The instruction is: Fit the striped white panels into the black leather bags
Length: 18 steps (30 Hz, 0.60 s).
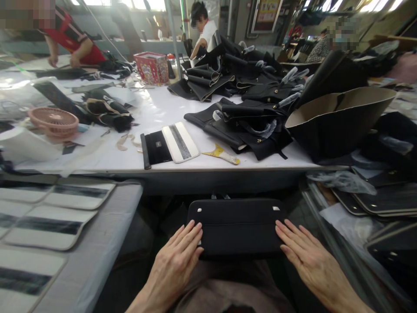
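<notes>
A flat black bag panel [237, 226] with small white tabs at its top corners lies on my lap, below the table's front edge. My left hand [176, 263] rests flat on its lower left corner, fingers stretched out. My right hand [304, 256] lies flat against its lower right corner, fingers also extended. Neither hand grips the panel.
On the white table [156, 108] lie a black-and-white pad [171, 145], a yellow-handled scraper [221, 154], piles of black bag parts [241, 117], a large open black bag [339, 119], a pink basket [54, 121] and a red box [151, 67]. White padded pieces [48, 217] lie at left. Other people work at the far side.
</notes>
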Each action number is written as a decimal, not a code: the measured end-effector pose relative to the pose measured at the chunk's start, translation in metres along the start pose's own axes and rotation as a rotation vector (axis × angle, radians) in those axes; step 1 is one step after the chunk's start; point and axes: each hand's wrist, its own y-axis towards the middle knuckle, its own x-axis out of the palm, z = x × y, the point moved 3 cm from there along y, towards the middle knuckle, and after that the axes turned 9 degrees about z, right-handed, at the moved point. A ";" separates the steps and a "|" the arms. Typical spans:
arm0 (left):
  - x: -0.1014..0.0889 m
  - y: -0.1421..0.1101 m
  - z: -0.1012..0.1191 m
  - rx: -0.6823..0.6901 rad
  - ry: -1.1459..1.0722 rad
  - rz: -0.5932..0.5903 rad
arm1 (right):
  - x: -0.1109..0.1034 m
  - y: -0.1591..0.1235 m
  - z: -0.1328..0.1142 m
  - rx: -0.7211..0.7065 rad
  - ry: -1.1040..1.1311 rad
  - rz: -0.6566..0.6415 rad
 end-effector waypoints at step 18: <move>0.022 -0.036 -0.004 -0.271 -0.510 0.340 | 0.019 -0.016 -0.001 0.589 0.620 0.256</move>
